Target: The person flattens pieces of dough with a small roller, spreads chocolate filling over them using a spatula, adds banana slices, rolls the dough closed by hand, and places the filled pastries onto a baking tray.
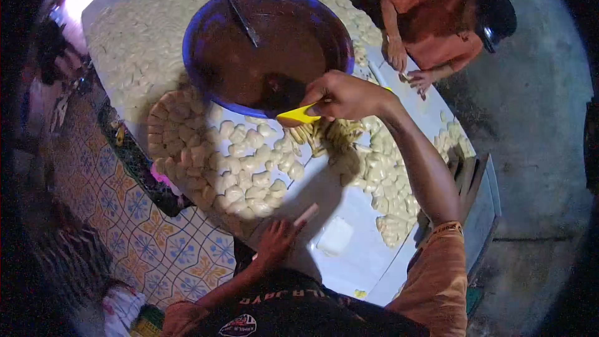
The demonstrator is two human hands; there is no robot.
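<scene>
Hands were well apart here. Right hand (343,95) was up at the near rim of the blue basin (236,106), with its fingers closed around a yellow tool (298,115). Left hand (276,244) was way down on the near side of the basin, low over the table (362,212), with a pale strip (306,214) at its fingertips. Honestly can't tell if it was pinching that strip or just resting beside it.

So the relation that mattered, imo: tool vs. basin. From the right hand, the basin's brown liquid (243,65) lay up and to the left, and the tool's long axis ran crosswise, roughly along the near rim, tip pointing left. It overlapped the rim from this angle, but no way to say whether it was touching. Right arm was clearly the nearer one, left wasn't even close.

Just off the near side of the basin, below the tool, sat some yellowish strips (318,140), with pale dough pieces (253,184) to their left. A long-handled spoon (240,15) leaned on the far rim, and another person (430,37) was busy off the basin's right side.
</scene>
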